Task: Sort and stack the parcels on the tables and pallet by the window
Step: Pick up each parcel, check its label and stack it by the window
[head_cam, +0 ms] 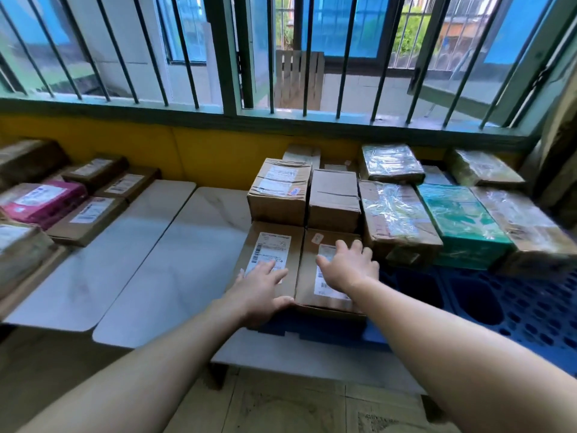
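Daylight enters through the barred window (281, 57) at 12 o'clock, bright but not blown out, with a blue-green cast on the frame and glass; it throws a pale sheen on the white table tops (150, 245) toward 9 o'clock and sharp glare on the plastic-wrapped parcels (392, 164) at 2 o'clock. Wide-angle distortion is strong: window bars fan outward and the sill bows, worst at 10 and 2 o'clock. Centre is fairly sharp, labels still unreadable; edges at 3 and 9 o'clock smear, and the floor at 6 o'clock lies dim in shadow.
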`<action>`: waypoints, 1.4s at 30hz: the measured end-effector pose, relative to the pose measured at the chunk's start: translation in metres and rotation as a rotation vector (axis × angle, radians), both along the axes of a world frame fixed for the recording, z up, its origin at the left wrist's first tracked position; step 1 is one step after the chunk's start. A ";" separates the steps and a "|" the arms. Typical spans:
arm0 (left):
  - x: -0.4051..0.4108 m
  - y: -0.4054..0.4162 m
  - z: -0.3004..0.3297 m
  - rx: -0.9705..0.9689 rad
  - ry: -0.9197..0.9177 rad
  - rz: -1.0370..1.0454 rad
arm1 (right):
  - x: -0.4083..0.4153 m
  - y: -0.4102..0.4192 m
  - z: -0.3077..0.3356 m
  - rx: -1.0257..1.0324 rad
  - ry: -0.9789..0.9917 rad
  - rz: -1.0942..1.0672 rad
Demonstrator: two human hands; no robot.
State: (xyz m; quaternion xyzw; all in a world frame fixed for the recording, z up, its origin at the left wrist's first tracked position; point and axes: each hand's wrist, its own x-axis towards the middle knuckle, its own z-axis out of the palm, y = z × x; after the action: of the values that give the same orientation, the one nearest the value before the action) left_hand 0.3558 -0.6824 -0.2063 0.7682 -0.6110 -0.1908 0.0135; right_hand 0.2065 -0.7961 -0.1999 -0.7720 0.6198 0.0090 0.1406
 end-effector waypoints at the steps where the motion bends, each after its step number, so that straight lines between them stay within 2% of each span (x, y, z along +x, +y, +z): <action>1: 0.010 0.005 0.004 -0.013 -0.002 0.014 | 0.008 0.004 0.007 -0.019 -0.013 0.015; 9: 0.140 0.104 0.037 -0.099 0.020 0.175 | 0.142 0.080 0.045 -0.033 -0.107 0.215; 17: 0.289 0.253 0.065 -0.130 0.066 0.502 | 0.319 0.198 0.068 0.019 -0.246 0.510; 23: 0.371 0.338 0.073 -0.220 0.110 0.741 | 0.430 0.263 0.074 0.045 -0.301 0.708; 34: 0.534 0.367 0.058 -0.217 0.143 0.953 | 0.638 0.279 0.061 0.155 -0.334 0.874; 42: 0.649 0.392 0.058 -0.236 0.173 1.046 | 0.775 0.301 0.065 0.129 -0.302 0.991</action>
State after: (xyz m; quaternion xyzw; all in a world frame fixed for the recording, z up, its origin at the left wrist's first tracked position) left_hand 1.0046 -0.2907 -0.1486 0.9445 -0.1612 -0.1516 0.2430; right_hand 0.9812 -0.4953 -0.1346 -0.9552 0.1509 0.0015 0.2545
